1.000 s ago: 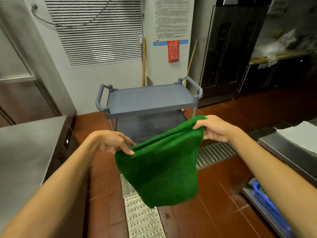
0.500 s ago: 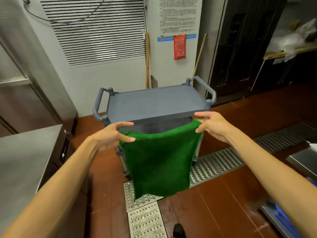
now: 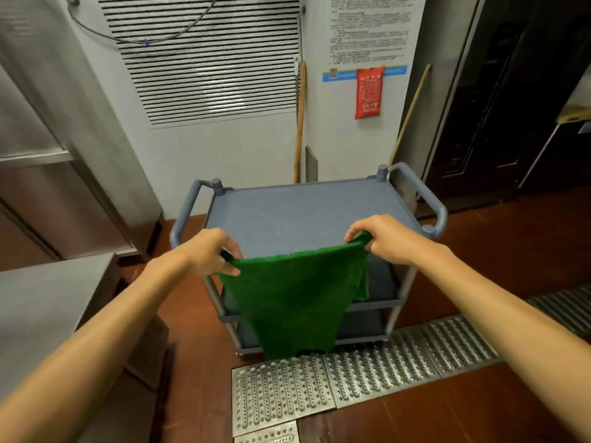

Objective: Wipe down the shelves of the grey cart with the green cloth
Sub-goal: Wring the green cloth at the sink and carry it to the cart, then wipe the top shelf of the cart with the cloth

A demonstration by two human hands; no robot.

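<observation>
You pinch the green cloth [image 3: 297,298] taut with left hand [image 3: 212,252] and right hand [image 3: 385,239]; lay it on the grey cart [image 3: 303,215] top shelf next.

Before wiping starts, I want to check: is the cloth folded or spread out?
Spread. The left hand and right hand pinch the cloth by its top corners; it hangs open before the cart.

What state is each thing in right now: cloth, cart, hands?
green cloth: unfolded, hanging from its two top corners in front of the cart.
left hand: pinches the cloth's left corner.
right hand: pinches the cloth's right corner.
grey cart: upright, lower shelves partly hidden behind the cloth.
</observation>
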